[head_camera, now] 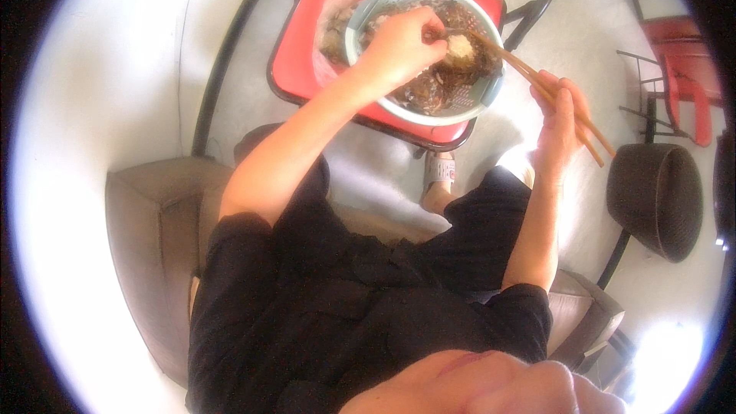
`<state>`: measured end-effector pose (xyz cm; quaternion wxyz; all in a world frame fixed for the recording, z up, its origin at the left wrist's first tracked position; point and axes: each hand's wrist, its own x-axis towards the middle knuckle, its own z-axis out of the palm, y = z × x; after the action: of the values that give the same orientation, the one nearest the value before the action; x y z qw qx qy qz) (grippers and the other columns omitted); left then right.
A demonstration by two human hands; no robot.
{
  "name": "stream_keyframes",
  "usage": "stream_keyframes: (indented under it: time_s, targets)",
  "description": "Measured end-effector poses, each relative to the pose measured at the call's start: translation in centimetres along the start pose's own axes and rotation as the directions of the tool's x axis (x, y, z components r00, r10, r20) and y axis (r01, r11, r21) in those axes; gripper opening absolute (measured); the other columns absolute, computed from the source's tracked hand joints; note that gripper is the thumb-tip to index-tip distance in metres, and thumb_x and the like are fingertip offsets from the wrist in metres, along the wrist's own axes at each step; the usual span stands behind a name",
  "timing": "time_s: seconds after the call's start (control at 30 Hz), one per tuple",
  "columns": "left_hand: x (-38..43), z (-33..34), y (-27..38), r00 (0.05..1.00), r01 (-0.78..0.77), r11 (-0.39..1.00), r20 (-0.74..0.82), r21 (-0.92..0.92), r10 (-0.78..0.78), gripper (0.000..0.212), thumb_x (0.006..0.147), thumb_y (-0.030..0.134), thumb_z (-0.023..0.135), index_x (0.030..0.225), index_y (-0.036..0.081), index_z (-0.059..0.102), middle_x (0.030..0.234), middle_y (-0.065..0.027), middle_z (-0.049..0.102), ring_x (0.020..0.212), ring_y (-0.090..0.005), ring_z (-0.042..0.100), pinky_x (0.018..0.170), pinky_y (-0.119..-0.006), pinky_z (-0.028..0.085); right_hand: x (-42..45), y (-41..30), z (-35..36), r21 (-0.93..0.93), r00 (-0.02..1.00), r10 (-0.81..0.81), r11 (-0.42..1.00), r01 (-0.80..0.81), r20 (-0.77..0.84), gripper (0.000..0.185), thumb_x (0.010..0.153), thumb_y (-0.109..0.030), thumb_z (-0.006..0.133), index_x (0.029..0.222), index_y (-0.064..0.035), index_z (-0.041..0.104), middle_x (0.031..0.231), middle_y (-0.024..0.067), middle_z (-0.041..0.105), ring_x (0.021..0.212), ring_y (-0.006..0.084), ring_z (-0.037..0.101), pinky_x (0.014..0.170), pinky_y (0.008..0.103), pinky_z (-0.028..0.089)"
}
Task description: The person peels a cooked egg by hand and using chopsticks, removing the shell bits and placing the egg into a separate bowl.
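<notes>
A pale green plastic colander (422, 121) stands on a red stool-like surface with a black rim. Dark, stringy wet food (428, 89) lies in it, with a pale yellowish lump (460, 50) on top towards the right. My left hand (405, 46) is over the colander, fingers pinched beside the lump; what is between the fingertips is too blurred to tell. My right hand (560, 121), right of the colander, is closed around a pair of wooden chopsticks (520, 66). Their tips reach over the rim, close to the left fingertips and the lump.
Under the colander is the red seat or tabletop (293, 63), with a clear plastic bag (328, 72) at the colander's left. A dark woven basket-like object (652, 198) stands at the right. A brown upholstered seat (155, 230) is at the left, and a sandalled foot (440, 175) below the colander.
</notes>
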<state>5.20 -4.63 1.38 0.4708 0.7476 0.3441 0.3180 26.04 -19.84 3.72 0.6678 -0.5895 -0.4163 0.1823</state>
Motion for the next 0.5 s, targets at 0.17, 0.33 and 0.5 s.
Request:
stream_keyframes:
  time_s: [0.17,0.33,0.5]
  targets:
    - [0.2,0.1,0.4,0.999,0.05,0.999,-0.006,0.015,-0.05,0.022,0.083,0.015,0.068,0.099,0.002,0.064,0.091,-0.0133,0.067,0.086,-0.0224,0.065,0.08,-0.035,0.05,0.1,-0.3,0.0,0.017,1.0,0.007,1.0,-0.008,0.013,0.029,0.099,-0.018,0.053,0.116,0.0058,0.058,0.11,0.0242,0.066,0.1,0.0311,0.068,0.088,0.0403,0.058]
    - [0.6,-0.2,-0.8,1.0,-0.019,0.996,-0.01,0.083,0.02,0.019,0.082,0.014,0.067,0.097,0.002,0.063,0.091,-0.0157,0.067,0.084,-0.0257,0.064,0.079,-0.036,0.049,0.3,-0.6,0.1,0.081,0.999,0.045,0.996,-0.045,0.008,0.029,0.099,-0.017,0.053,0.116,0.0069,0.057,0.11,0.0245,0.066,0.102,0.0305,0.067,0.089,0.0401,0.058]
    - [0.1,-1.2,-1.1,0.998,-0.04,0.987,-0.041,0.153,0.047,0.017,0.081,0.012,0.066,0.095,0.004,0.063,0.091,-0.0161,0.066,0.085,-0.0285,0.065,0.079,-0.037,0.049,0.4,-0.7,0.1,0.077,0.995,0.095,0.993,-0.093,-0.031,0.028,0.099,-0.015,0.054,0.115,0.007,0.058,0.109,0.0239,0.066,0.102,0.0301,0.067,0.089,0.0388,0.057]
